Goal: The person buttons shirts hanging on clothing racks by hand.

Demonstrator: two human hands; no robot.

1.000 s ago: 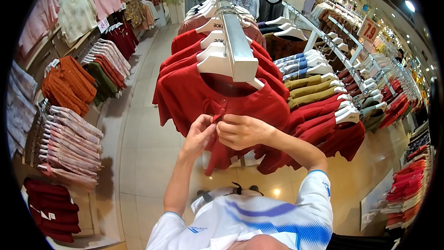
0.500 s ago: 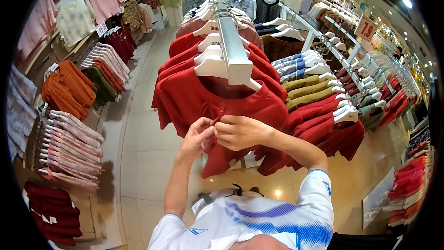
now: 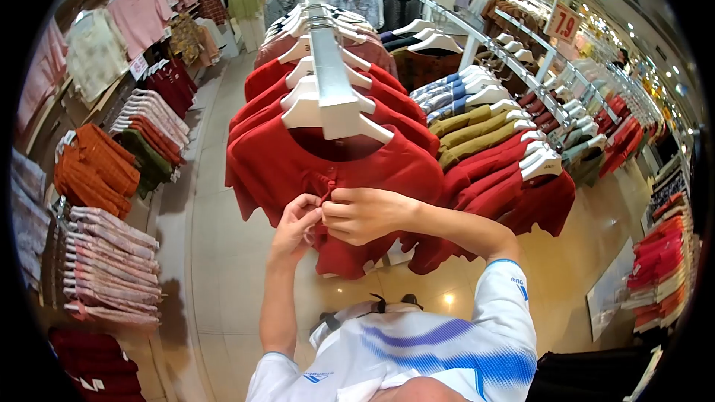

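Observation:
A red garment (image 3: 275, 156) hangs on a white hanger (image 3: 304, 104) at the near end of a metal rail (image 3: 328, 67). Both of my hands are at its front placket, just under the neckline. My left hand (image 3: 298, 225) pinches the red fabric from the left, fingertips together. Close against it, my right hand (image 3: 361, 214) is curled with its fingers pressed on the same placket. The small part between my fingertips is hidden. More red garments hang right behind this one.
Racks of red and mustard garments (image 3: 477, 134) stand to the right, near a price sign (image 3: 564, 22). On the left, wall racks hold an orange garment (image 3: 97, 167) and pink patterned garments (image 3: 112, 268). Tiled floor (image 3: 223, 268) runs between.
The view has shifted, so the rack and garments appear a little further left. Both hands remain at the placket, with only slight finger movement.

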